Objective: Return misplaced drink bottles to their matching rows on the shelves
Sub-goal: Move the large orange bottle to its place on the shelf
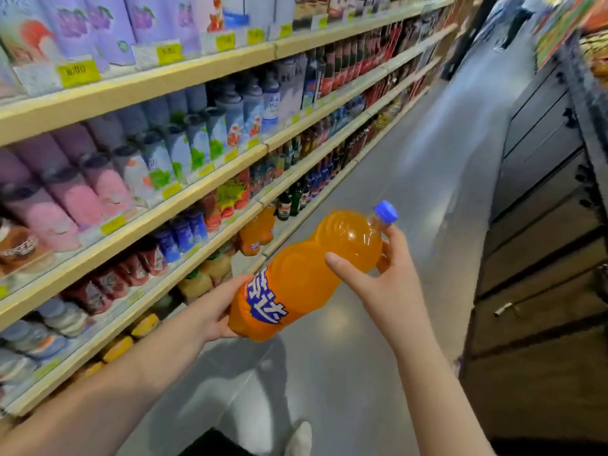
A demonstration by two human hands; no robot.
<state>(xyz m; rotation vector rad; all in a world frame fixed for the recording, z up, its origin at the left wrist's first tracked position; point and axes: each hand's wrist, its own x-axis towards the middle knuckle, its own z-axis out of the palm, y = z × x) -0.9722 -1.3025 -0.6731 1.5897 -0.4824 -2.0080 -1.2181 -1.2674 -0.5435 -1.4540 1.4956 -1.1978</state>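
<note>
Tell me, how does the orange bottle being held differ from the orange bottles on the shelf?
The held bottle lies tilted in the air, left hand gripping its base and right hand its neck; the shelf bottles stand in a low row. The held bottle's blue cap shows; the shelf bottles' tops are hidden. Both hold orange drink with a blue-and-white label mark.

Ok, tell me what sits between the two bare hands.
Head view: the left hand grips the base and the right hand the top of an orange plastic soda bottle; its labelled body spans the stretch.
</note>
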